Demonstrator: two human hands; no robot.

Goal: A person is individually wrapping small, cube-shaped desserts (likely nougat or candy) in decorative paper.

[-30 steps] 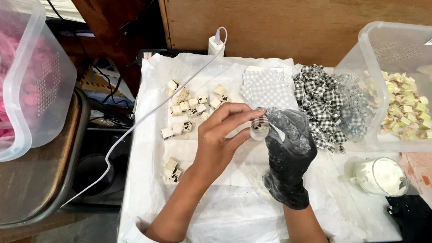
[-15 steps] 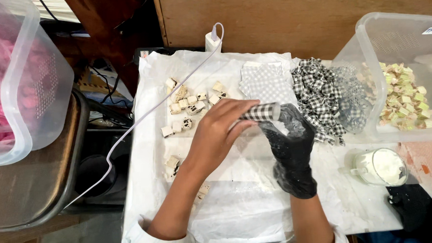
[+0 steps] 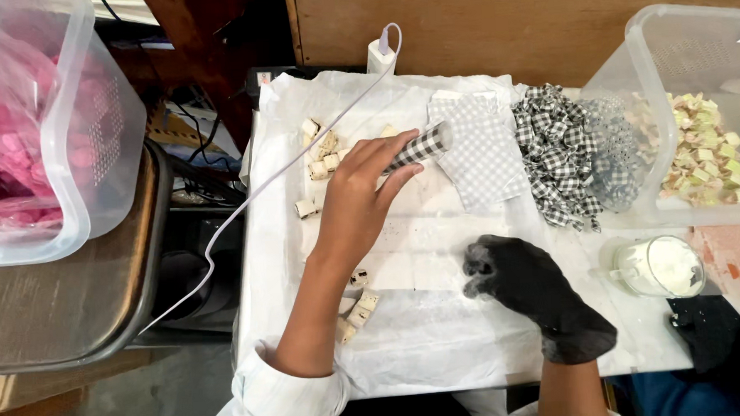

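My left hand [image 3: 361, 196] sits at the middle of the frame, fingers clamped around a small roll of black-and-white checked paper [image 3: 421, 147], whose tip points toward the upper right. The roll lies just beside a grey checked sheet [image 3: 480, 157]. My right hand [image 3: 527, 288], in a black glove, rests lower right of centre on the white table cover [image 3: 442, 338], fingers loosely curled and holding nothing. Small cream pieces [image 3: 322, 156] lie scattered at upper left of my left hand. A pile of checked wrappers [image 3: 559, 154] lies to the right.
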